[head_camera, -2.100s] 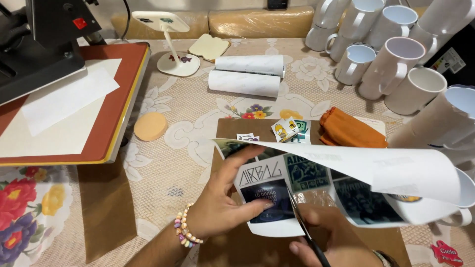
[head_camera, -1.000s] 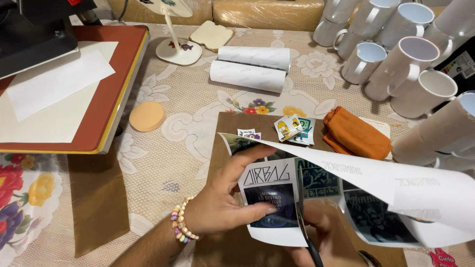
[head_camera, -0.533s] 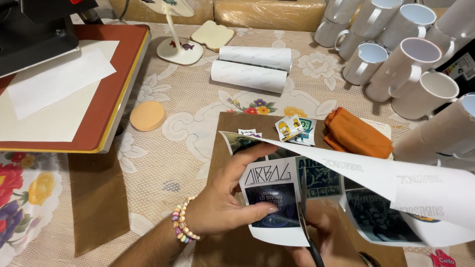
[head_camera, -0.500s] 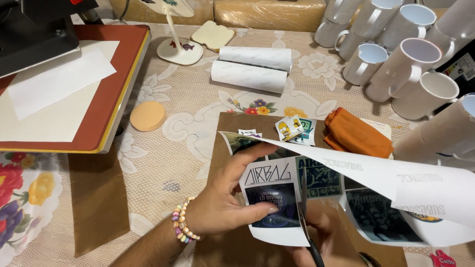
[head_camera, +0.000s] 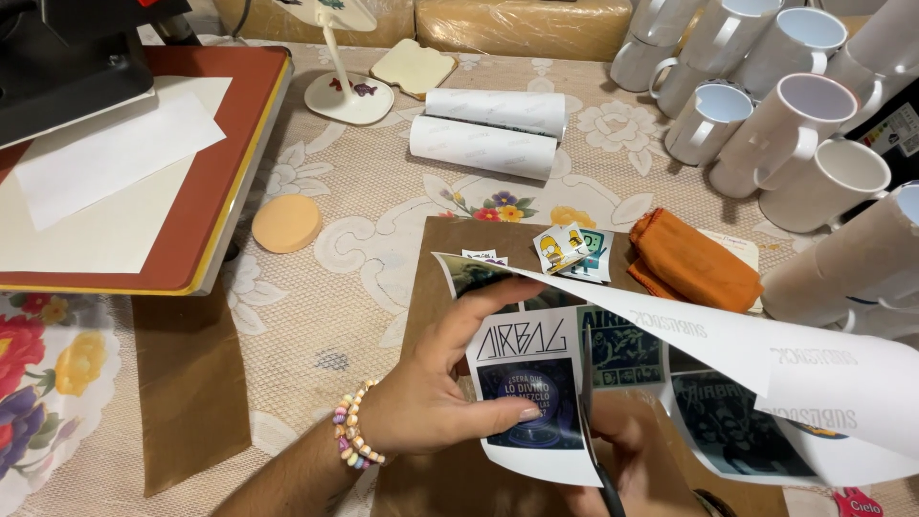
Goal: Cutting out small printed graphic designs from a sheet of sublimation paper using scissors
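Since a moment ago the scissors (head_camera: 592,421) sit slightly farther up the printed sheet (head_camera: 536,393), which lies on brown paper (head_camera: 450,249) near the desk's front. Left hand (head_camera: 431,397) fingers pinch its left panel; right hand (head_camera: 637,455) grips the scissors.

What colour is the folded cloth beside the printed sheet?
Orange; the folded cloth shows best in the head view.

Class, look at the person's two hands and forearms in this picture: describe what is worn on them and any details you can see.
The left hand is bare, with no sleeve on the forearm. A bracelet of small pastel beads circles the wrist, and the thumbnail looks pale and polished. The right hand is mostly hidden behind paper; a dark band shows at its wrist, kind unclear.
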